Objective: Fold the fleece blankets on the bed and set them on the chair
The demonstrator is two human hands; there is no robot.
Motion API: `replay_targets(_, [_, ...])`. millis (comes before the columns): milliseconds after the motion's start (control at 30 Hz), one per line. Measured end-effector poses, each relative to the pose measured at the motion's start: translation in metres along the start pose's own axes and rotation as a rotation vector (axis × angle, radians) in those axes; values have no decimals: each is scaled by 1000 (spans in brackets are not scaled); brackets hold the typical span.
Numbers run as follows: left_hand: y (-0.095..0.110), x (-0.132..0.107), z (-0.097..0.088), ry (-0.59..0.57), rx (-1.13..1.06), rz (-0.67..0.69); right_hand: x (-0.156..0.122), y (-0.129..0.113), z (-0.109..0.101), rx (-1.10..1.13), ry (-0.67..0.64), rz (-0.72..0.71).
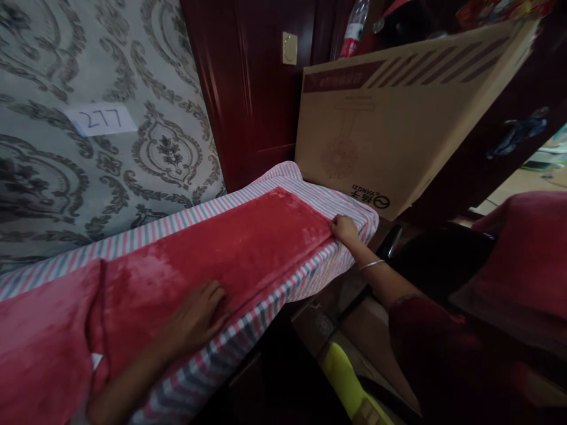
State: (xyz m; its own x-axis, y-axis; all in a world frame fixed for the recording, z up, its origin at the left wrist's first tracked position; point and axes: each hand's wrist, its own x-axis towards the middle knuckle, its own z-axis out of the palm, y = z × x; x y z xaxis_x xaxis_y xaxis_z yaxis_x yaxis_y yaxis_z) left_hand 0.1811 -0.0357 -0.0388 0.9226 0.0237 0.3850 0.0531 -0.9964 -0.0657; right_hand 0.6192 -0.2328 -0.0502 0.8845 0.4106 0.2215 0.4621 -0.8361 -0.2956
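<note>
A red cloth is pinched at one corner by the right hand and touched by the left hand, thumb spread.

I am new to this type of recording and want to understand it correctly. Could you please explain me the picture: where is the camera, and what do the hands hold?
There is no machine here: these are a person's own two hands, seen by a camera worn on that person's head, looking forward and down. A striped cover is spread out, hiding what is beneath. On it lies a red plush cloth, with another reddish piece at the picture's left. The left hand rests on the cloth, not gripping it. The right hand has its fingers closed at one corner of the cloth. Beyond stands a cardboard box.
</note>
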Motion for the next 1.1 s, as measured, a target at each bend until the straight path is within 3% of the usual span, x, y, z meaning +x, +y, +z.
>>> replay_targets(267, [9, -9, -7, -49, 101, 91, 5, 4, -11, 68, 16, 7])
replay_targets(400, [6, -16, 2, 39, 162, 59, 6, 13, -16, 94, 49, 13])
replay_targets(600, [15, -22, 17, 70, 120, 74, -3, 20, -2, 83, 25, -1])
replay_targets(767, [23, -34, -1, 113, 154, 3, -1, 23, 2, 36, 13, -9])
replay_targets(933, [17, -75, -24, 123, 178, -105, 3, 34, 3, -4, -21, -36])
replay_targets(1100, [11, -108, -29, 63, 203, -215, 13, 40, 4, -8, -73, -34])
